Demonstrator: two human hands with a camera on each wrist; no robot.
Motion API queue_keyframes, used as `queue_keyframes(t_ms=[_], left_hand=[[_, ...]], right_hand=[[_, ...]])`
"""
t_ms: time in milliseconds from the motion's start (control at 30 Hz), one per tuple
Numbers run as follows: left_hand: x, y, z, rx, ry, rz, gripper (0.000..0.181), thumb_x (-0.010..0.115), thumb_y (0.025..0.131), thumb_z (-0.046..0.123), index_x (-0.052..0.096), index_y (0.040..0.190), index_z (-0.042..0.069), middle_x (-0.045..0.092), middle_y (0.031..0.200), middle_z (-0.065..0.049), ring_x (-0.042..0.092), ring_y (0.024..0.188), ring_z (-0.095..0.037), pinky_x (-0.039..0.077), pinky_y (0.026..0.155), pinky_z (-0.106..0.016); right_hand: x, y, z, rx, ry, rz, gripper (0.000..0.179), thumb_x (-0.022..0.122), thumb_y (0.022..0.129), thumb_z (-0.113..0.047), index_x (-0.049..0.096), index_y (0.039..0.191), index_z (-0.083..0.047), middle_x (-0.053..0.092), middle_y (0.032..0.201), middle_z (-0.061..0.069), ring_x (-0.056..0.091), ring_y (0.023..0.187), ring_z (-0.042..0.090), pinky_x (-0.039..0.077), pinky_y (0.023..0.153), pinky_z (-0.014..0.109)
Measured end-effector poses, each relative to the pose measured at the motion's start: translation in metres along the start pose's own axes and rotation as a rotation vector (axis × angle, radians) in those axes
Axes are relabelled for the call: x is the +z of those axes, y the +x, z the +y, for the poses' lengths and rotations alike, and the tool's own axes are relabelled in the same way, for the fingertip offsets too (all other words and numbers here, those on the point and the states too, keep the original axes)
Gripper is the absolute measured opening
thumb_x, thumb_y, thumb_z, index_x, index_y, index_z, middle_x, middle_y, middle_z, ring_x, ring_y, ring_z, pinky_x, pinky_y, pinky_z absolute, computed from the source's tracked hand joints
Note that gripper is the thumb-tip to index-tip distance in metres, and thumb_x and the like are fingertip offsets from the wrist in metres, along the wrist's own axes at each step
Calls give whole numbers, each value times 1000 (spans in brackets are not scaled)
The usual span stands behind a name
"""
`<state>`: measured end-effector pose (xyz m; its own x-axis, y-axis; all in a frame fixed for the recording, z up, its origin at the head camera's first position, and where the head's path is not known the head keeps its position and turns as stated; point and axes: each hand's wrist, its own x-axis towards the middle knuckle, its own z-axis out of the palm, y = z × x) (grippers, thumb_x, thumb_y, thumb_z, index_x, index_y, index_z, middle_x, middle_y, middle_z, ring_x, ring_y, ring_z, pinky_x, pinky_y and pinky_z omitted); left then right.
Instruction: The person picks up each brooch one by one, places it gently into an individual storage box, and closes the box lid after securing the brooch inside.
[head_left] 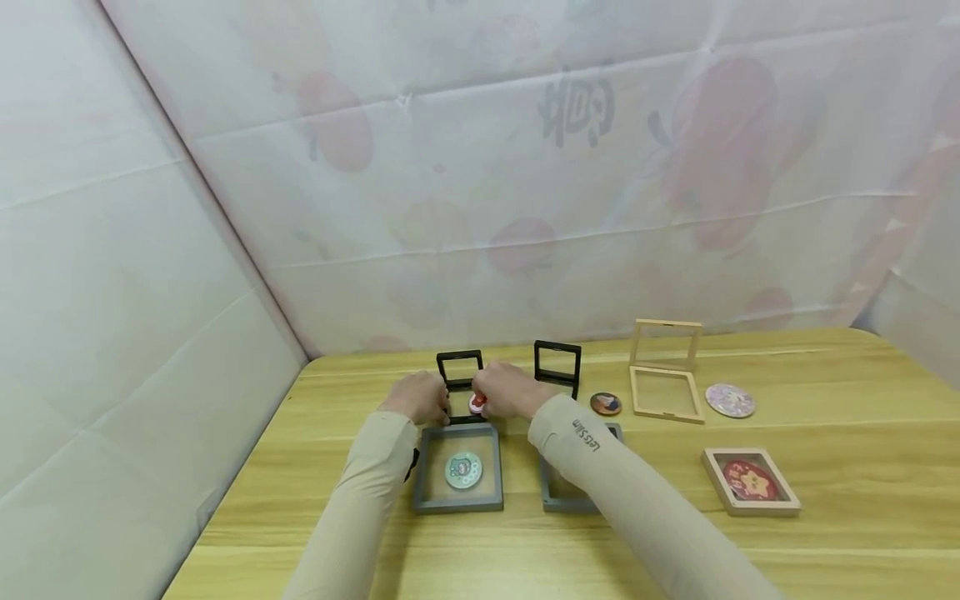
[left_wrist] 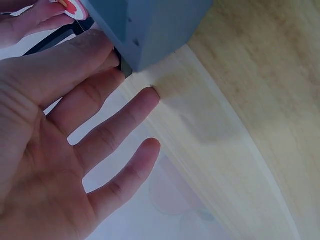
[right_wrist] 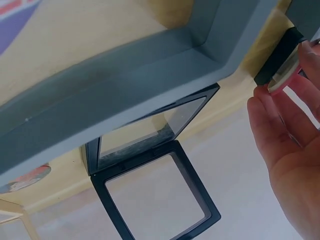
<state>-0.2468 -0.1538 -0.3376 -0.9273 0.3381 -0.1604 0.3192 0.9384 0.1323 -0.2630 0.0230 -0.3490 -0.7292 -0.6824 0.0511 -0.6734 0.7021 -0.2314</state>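
In the head view, a small black hinged display frame [head_left: 459,355] stands with its lid up at the back left. My left hand [head_left: 417,397] holds its left side; in the left wrist view the thumb side is at the dark corner and the outer fingers [left_wrist: 131,172] spread out straight. Over the frame's lower half, my right hand [head_left: 508,389] pinches a small round red-and-white badge [head_left: 477,403]. The right wrist view has this badge [right_wrist: 286,80] edge-on between thumb and fingers, right beside the black frame edge [right_wrist: 277,56]. Just in front lies a grey frame [head_left: 459,506] around a green round badge [head_left: 463,471].
Another grey frame [head_left: 570,505] lies partly under my right sleeve. Behind it are a second open black frame [head_left: 557,344] and a dark round badge [head_left: 606,404]. Rightward lie an open beige frame [head_left: 665,367], a pale glittery badge [head_left: 730,401] and a beige frame [head_left: 780,504] holding a red badge.
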Motion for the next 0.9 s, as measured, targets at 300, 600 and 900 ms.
queue_keyframes(t_ms=[300, 600, 900], left_hand=[[0, 0, -2, -2, 5, 4, 12, 88, 79, 14, 76, 76, 16, 71, 77, 5, 61, 71, -12, 55, 69, -36], [0, 1, 1, 44, 6, 4, 9, 87, 81, 15, 79, 77, 16, 70, 74, 6, 58, 67, -10, 54, 66, -34], [0, 0, -2, 35, -8, -15, 7, 86, 82, 16, 80, 78, 16, 70, 73, 6, 55, 64, -9, 50, 63, -31]], right_hand=[[3, -1, -2, -10, 19, 0, 8, 76, 88, 1, 76, 95, 0, 73, 91, 10, 70, 85, 23, 57, 79, 34], [7, 5, -2, -10, 2, 7, 4, 77, 88, -1, 75, 91, -2, 71, 86, 7, 68, 80, 20, 56, 75, 31], [11, 8, -6, -85, 18, 25, 5, 75, 88, 1, 75, 93, 0, 73, 90, 9, 70, 85, 23, 57, 79, 31]])
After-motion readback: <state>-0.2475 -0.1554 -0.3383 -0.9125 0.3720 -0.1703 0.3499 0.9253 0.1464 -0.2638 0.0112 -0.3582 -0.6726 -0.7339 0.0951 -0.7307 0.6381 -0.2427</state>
